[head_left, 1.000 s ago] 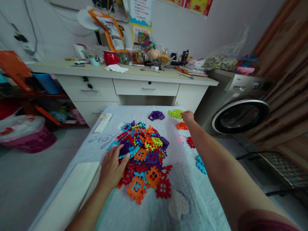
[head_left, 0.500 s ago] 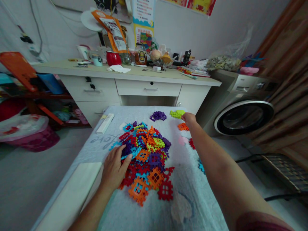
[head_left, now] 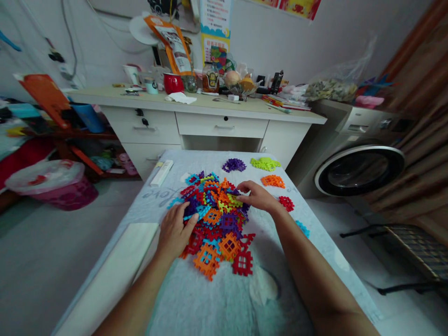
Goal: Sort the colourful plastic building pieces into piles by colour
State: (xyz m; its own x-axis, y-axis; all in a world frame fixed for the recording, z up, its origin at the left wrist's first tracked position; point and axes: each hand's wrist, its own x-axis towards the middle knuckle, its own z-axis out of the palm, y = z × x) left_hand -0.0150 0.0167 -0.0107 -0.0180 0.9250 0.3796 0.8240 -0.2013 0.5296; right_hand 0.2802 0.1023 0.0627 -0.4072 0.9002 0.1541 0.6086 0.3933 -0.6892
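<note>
A heap of interlocking plastic building blocks [head_left: 213,217] in red, orange, purple, blue and lime lies mid-table, several with window-like grids. My left hand [head_left: 175,229] rests at the heap's left side, fingers spread, its thumb by a light-blue block [head_left: 203,212]. At the heap's upper right, my right hand [head_left: 258,196] reaches in with thumb and index finger apart, close to a lime block [head_left: 234,201]. Whether the fingertips touch it is hard to see. Sorted blocks lie apart: purple [head_left: 234,164], lime [head_left: 265,163], orange [head_left: 273,181], red [head_left: 286,203] and blue [head_left: 303,228].
A cloth covers the table [head_left: 280,280]. A white box-like strip [head_left: 162,173] lies at its far left. Behind stands a cluttered white desk [head_left: 210,119]. A washing machine [head_left: 357,158] is at right, a pink lined bin [head_left: 70,191] at left.
My right hand has come back from the lime group at the far right to the heap. My left hand stays at the heap. The view has shifted slightly.
</note>
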